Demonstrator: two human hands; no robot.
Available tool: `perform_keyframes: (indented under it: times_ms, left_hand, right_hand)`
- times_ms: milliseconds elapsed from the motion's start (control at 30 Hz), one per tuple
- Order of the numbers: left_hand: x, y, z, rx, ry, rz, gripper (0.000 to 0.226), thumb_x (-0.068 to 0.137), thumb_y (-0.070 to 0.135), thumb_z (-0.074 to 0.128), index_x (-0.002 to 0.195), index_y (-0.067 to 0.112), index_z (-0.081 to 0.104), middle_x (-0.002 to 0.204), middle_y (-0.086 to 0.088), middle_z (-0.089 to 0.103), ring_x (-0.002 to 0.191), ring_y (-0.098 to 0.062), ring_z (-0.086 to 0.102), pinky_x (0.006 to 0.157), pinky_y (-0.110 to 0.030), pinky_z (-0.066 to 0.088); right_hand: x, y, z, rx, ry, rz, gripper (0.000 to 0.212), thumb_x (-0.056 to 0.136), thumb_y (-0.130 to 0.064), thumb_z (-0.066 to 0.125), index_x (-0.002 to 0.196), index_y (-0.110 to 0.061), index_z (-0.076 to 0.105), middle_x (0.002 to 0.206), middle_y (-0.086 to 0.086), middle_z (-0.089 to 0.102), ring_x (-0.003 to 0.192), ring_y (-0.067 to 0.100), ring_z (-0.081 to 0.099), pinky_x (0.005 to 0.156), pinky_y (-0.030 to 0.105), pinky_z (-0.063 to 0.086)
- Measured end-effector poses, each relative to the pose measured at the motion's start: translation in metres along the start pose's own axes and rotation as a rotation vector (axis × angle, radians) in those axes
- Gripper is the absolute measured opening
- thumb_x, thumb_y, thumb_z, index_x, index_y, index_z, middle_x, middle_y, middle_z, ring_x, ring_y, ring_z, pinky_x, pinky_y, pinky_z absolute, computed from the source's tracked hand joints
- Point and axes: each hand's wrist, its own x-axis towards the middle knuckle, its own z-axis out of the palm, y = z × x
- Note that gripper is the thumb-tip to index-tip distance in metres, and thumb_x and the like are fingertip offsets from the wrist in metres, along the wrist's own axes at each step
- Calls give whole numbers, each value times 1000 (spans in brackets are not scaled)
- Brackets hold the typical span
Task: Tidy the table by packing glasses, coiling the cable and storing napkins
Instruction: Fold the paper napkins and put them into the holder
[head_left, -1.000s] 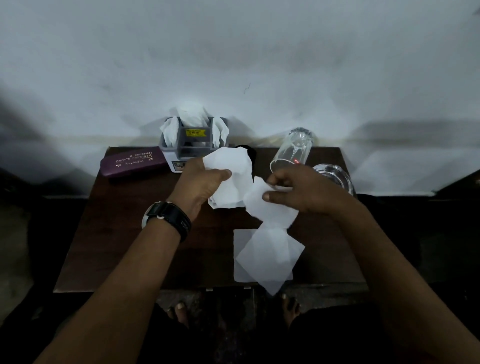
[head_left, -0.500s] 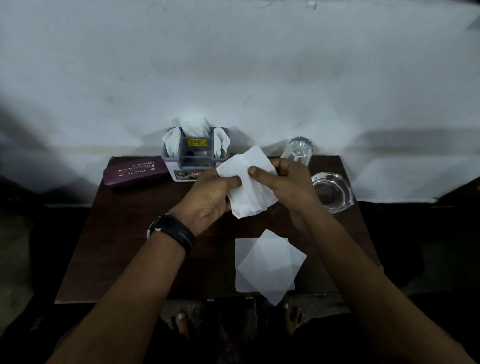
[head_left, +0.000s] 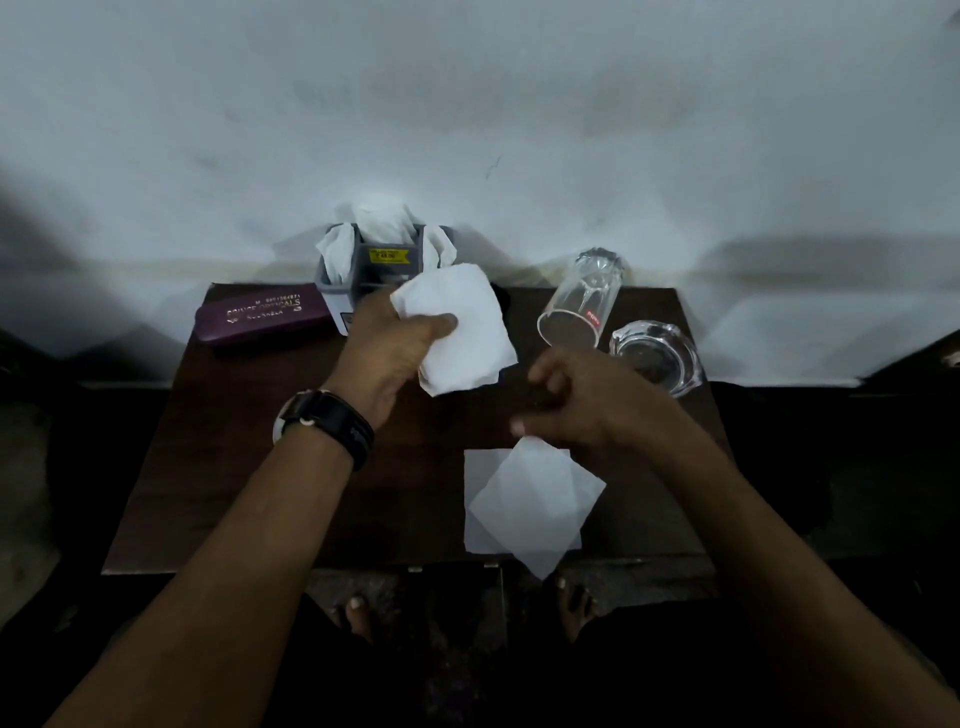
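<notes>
My left hand (head_left: 395, 353) grips a bunch of white napkins (head_left: 462, 332) above the middle of the dark wooden table (head_left: 249, 457). My right hand (head_left: 576, 400) hovers to the right of it with loosely curled fingers and holds nothing. Just below that hand, two flat white napkins (head_left: 524, 504) lie overlapped at the table's front edge. A grey napkin holder (head_left: 384, 265) with a yellow label and napkins in it stands at the back. A purple glasses case (head_left: 262, 319) lies at the back left.
A clear drinking glass (head_left: 582, 301) stands upside down at the back right, with a glass ashtray (head_left: 657, 356) beside it near the right edge. The table stands against a white wall. My bare feet show under the front edge.
My right hand has let go of the napkins and drawn back toward me, down to just above the flat napkins. My left hand keeps the bunch, now holding it alone.
</notes>
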Motion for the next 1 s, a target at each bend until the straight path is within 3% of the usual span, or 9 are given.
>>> perform_keyframes:
  times_ms: [67, 133, 233, 333, 567, 733, 800, 867, 1000]
  left_hand:
    - [2, -1, -4, 17, 21, -5, 42, 83, -4, 74, 123, 8, 69, 120, -8, 74, 113, -26, 70, 100, -48, 56]
    - [3, -3, -3, 33, 23, -5, 37, 83, -4, 75, 117, 11, 71, 116, -6, 75, 110, -25, 71, 96, -45, 58]
    - [4, -4, 0, 42, 3, 2, 32, 83, -4, 74, 106, 18, 72, 104, 2, 75, 103, -20, 72, 86, -37, 58]
    - [3, -3, 2, 40, -1, -5, 33, 84, -3, 74, 112, 15, 71, 107, 0, 75, 100, -17, 72, 87, -37, 58]
    - [10, 0, -11, 25, 47, 27, 45, 85, 0, 74, 128, 9, 66, 124, -8, 72, 114, -26, 68, 99, -46, 56]
    - [12, 1, -22, 11, 103, 88, 34, 84, -1, 72, 115, 13, 72, 113, -5, 76, 107, -24, 71, 91, -40, 58]
    - [11, 0, -22, 7, 106, 101, 29, 83, -1, 73, 104, 19, 74, 104, 0, 77, 101, -20, 73, 86, -37, 58]
    - [9, 0, -21, -47, 52, 78, 32, 83, -2, 73, 111, 14, 75, 108, -6, 78, 103, -24, 74, 88, -39, 58]
    - [0, 1, -10, -138, -189, 17, 25, 73, 9, 75, 96, 19, 82, 100, -6, 81, 94, -22, 77, 73, -34, 61]
  right_hand:
    - [-10, 11, 9, -353, -187, -74, 73, 67, -49, 90, 130, -32, 57, 123, 0, 53, 113, 19, 55, 91, 36, 51]
    - [-12, 13, 20, -411, -213, -124, 74, 68, -45, 90, 132, -30, 55, 124, 3, 50, 115, 24, 51, 98, 41, 50]
    - [-6, 5, 26, -308, -125, -246, 55, 71, -41, 89, 118, -25, 66, 100, -7, 58, 100, 18, 58, 83, 32, 48]
    - [5, -4, 32, -176, -75, -249, 44, 73, -37, 88, 110, -21, 70, 79, -16, 56, 81, 9, 58, 71, 28, 43]
    - [21, -8, 35, -148, -102, -183, 19, 80, -26, 80, 98, -21, 79, 95, -5, 74, 87, 11, 67, 74, 27, 49]
    - [14, -11, -2, 216, -211, -175, 17, 83, -21, 84, 97, -25, 75, 91, -10, 77, 84, 0, 71, 76, 17, 52]
    - [3, -12, -21, 441, -239, -236, 17, 83, -18, 84, 96, -28, 78, 97, -6, 80, 92, 5, 75, 76, 17, 56]
    - [-5, -13, -33, 691, -234, -267, 21, 81, -17, 83, 101, -25, 80, 107, -1, 80, 101, 14, 76, 80, 21, 59]
    - [0, -16, -33, 935, -10, -234, 27, 82, -11, 81, 109, -8, 78, 107, 6, 80, 98, 19, 77, 75, 22, 60]
